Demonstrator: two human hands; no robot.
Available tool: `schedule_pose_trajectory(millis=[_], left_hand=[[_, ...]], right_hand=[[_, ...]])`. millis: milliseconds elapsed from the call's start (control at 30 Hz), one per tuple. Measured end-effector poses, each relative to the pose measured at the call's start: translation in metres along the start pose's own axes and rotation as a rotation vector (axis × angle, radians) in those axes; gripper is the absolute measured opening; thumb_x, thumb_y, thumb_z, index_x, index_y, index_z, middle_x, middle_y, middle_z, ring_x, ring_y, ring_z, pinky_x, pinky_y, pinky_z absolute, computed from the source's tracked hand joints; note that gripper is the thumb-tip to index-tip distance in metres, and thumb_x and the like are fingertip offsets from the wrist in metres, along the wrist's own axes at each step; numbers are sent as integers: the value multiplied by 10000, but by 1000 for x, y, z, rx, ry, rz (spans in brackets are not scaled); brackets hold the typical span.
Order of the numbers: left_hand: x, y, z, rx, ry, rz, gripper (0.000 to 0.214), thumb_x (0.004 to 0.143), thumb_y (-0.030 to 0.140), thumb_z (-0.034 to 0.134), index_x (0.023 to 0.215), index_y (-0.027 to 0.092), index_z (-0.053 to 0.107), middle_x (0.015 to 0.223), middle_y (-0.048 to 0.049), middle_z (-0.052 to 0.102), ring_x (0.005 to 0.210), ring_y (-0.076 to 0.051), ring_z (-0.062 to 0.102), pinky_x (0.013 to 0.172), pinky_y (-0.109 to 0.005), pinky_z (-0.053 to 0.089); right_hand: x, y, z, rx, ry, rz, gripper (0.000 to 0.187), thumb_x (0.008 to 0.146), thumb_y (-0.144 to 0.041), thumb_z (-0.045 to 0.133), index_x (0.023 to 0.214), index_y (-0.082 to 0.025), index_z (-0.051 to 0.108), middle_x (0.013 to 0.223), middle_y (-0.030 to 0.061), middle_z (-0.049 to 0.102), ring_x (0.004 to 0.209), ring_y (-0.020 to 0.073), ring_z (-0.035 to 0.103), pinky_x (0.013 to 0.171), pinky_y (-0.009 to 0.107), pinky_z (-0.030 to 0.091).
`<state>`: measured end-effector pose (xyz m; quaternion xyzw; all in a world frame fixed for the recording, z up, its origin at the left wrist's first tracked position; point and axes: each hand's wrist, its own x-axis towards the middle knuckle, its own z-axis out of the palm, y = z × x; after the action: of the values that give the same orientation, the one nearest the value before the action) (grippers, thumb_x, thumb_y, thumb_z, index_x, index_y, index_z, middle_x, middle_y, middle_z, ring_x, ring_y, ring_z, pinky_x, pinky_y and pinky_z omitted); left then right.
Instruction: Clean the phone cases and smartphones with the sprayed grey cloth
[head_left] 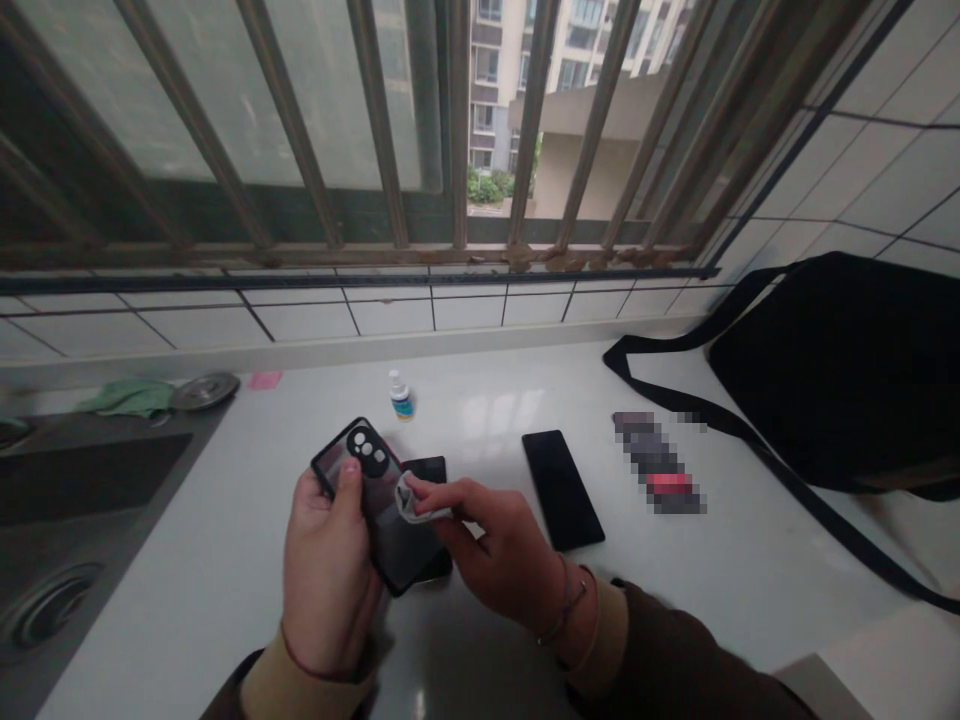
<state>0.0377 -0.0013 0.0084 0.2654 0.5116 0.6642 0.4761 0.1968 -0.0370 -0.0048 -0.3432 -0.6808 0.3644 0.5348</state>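
While the left hand is closing around the phone case from its near edge, with the thumb lying across the face just below the camera cut-out, the case is being held tilted above the desk. This grip appears to be presenting the flat surface to the right hand. The right hand is pinching a small white wipe between thumb and forefinger and pressing it against the case. Its other fingers are curling underneath, seemingly as support. Directly beneath the case, a dark phone is lying flat on the desk, partly hidden. A second phone is lying flat just beyond the right hand, toward its outer side, not touching it. A small bottle is standing upright ahead of both hands; its contents cannot be determined. A black bag is resting well to the outer side of the right hand, its contents hidden. A sink is sitting to the outer side of the left hand, with a drain fitting showing in its basin.
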Motion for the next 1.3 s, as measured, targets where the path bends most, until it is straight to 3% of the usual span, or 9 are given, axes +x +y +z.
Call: schedule_pose_trajectory(millis=[133, 267, 433, 567, 700, 800, 900, 1133, 1300], left_hand=[[4, -1, -2, -74, 64, -12, 278, 922, 337, 799, 1136, 212, 674, 985, -3, 748, 764, -129, 702, 729, -244, 591], [3, 1, -2, -71, 82, -48, 492, 925, 300, 816, 1366, 272, 599, 1084, -24, 754, 861, -145, 727, 791, -261, 599], [-4, 1, -5, -65, -86, -66, 624, 927, 604, 776, 1439, 302, 585, 1134, -46, 724, 846, -144, 716, 699, -229, 605], [-5, 1, -4, -119, -142, -199, 502, 900, 485, 843, 1313, 276, 649, 1145, -43, 734, 802, -135, 738, 710, -248, 644], [-8, 8, 0, -305, -190, -465, 463, 1049, 542, 618, 1408, 250, 641, 1131, -103, 784, 909, -223, 800, 891, -427, 680], [-12, 11, 1, -353, -317, -752, 757, 1043, 738, 452, 1283, 76, 729, 1103, -207, 803, 937, -270, 811, 940, -409, 664], [-18, 11, 1, -378, -358, -852, 763, 1081, 684, 424, 1231, 15, 759, 1112, -224, 814, 991, -254, 808, 962, -334, 638], [-31, -3, 6, -289, -470, -702, 479, 1086, 524, 579, 1400, 194, 727, 1283, -128, 802, 1200, -268, 758, 1094, -396, 566], [-32, -14, 0, -168, -619, -717, 542, 1032, 604, 634, 1459, 273, 685, 1264, -149, 804, 1037, -313, 801, 921, -493, 641]], right_hand=[[-5, 0, 1, -54, -36, -166, 277, 1015, -67, 639, 1235, -222, 707, 1425, 97, 747, 1309, 201, 727, 1100, 348, 610], [-4, -1, 1, -150, -65, -329, 294, 1025, -36, 607, 1271, -176, 686, 1424, 151, 740, 1343, 195, 703, 1122, 351, 605], [-1, -4, 1, -286, -134, -495, 262, 1058, -35, 548, 1250, -142, 691, 1386, 154, 760, 1403, 204, 656, 1195, 392, 566], [-3, -4, 5, -353, -249, -563, 202, 1078, -84, 569, 1200, -145, 718, 1378, 92, 774, 1441, 200, 622, 1247, 363, 517], [-5, -1, 6, -406, -310, -545, 211, 1091, -105, 560, 1222, -141, 721, 1444, 71, 738, 1450, 190, 613, 1280, 348, 470], [-4, 1, 4, -511, -261, -531, 234, 1099, -106, 538, 1235, -168, 717, 1460, 51, 728, 1444, 187, 619, 1329, 408, 390], [-3, 5, 1, -604, -197, -496, 282, 1092, -77, 516, 1282, -171, 703, 1476, 61, 716, 1473, 196, 590, 1356, 473, 327], [0, 5, -10, -633, 77, -365, 374, 1056, -31, 537, 1359, -200, 676, 1461, 95, 722, 1450, 233, 613, 1323, 530, 384], [10, 7, -24, -699, 268, -229, 361, 1057, -61, 543, 1322, -257, 689, 1426, 89, 743, 1460, 305, 599, 1303, 698, 326]])
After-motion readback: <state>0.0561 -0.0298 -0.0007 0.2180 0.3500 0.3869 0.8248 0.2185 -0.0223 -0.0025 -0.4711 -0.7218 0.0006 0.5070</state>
